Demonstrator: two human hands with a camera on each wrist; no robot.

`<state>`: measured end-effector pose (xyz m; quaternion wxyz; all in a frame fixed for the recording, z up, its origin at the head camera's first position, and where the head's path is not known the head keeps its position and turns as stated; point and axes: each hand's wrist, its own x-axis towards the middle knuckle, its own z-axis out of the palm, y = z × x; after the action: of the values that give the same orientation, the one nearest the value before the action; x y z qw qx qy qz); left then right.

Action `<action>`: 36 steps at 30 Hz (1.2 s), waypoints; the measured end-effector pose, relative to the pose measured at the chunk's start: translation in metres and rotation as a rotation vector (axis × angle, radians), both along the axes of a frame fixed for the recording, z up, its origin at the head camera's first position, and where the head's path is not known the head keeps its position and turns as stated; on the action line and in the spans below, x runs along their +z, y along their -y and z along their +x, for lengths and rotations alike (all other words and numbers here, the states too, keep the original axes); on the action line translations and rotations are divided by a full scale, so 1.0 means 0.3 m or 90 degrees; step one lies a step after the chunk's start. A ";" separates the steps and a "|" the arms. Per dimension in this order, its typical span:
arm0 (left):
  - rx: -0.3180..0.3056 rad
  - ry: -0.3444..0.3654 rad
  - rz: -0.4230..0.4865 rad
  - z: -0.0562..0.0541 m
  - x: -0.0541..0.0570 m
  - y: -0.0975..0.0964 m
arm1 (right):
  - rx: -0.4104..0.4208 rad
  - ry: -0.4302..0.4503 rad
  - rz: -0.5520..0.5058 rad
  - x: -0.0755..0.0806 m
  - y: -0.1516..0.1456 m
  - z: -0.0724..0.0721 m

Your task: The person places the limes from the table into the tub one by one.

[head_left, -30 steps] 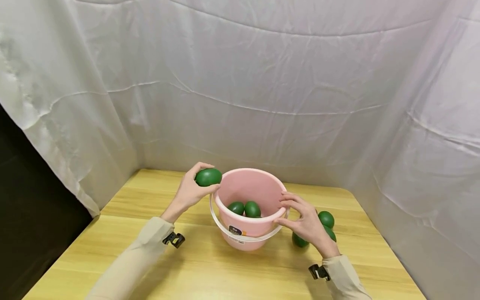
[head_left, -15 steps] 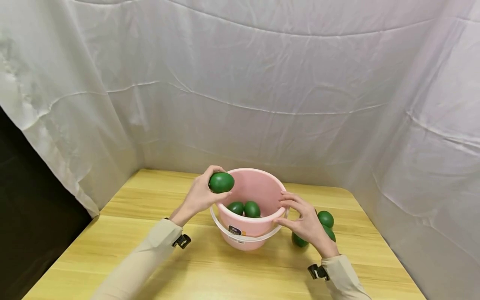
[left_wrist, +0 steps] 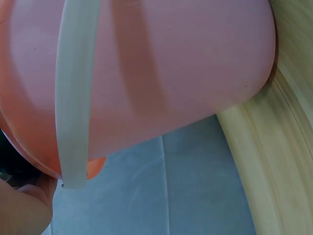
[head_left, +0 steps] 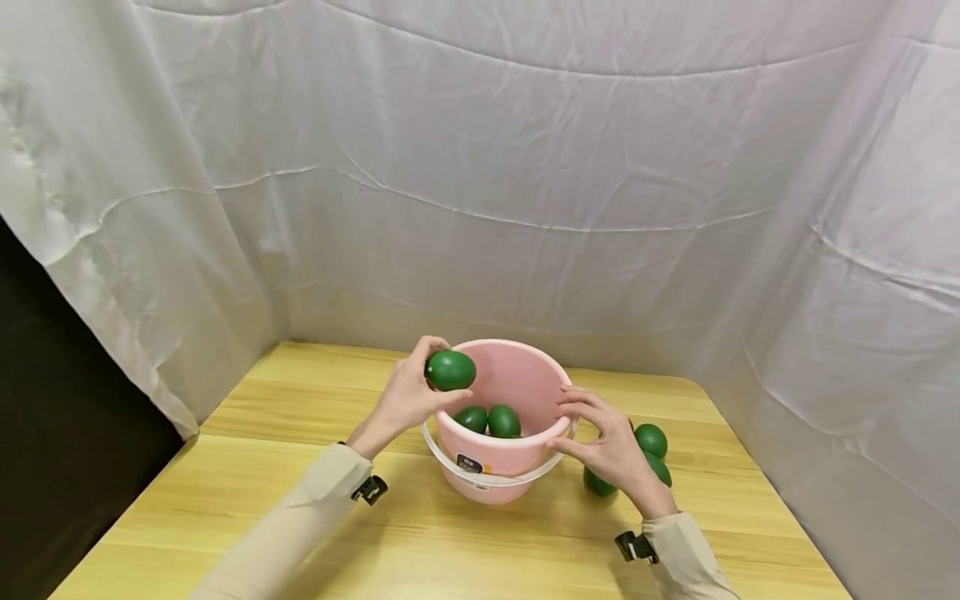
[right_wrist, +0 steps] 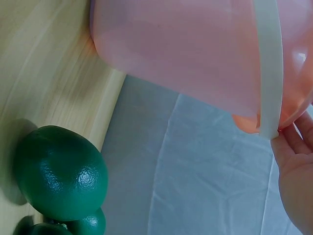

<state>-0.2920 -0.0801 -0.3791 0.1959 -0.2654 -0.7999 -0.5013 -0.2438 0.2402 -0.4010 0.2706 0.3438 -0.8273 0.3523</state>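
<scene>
Tabletop (head_left: 480, 550) of streaked wood, side edges converging upward. Lower centre, smooth pink plastic bucket (head_left: 516, 457), rim pinched by the right hand (head_left: 613, 450). At its left rim, glossy green oval fruit (head_left: 452, 371) pinched by the left hand (head_left: 408, 393), long axis roughly sideways, open room rightward across the mouth. Beyond, creased curtain (head_left: 525, 150).

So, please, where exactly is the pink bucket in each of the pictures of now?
Head: the pink bucket is in the lower middle, seen from above.
Left wrist: it lies sideways in the picture, filling the top from the left edge to well past the middle.
Right wrist: across the top, from left of the middle to the right edge.
Shared landmark: its white handle, visible in all three.
</scene>
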 end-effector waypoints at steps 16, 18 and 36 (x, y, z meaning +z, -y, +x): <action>-0.021 0.022 -0.023 0.001 0.010 0.001 | 0.005 -0.006 -0.005 -0.002 -0.004 -0.005; -0.030 0.023 -0.023 0.001 0.008 0.000 | 0.005 -0.001 -0.004 -0.004 -0.005 -0.005; -0.029 -0.057 -0.046 0.003 -0.003 0.002 | -0.002 -0.006 0.006 -0.006 -0.006 0.000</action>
<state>-0.2912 -0.0807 -0.3801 0.2104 -0.3126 -0.8019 -0.4637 -0.2439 0.2422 -0.4026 0.2737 0.3456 -0.8282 0.3460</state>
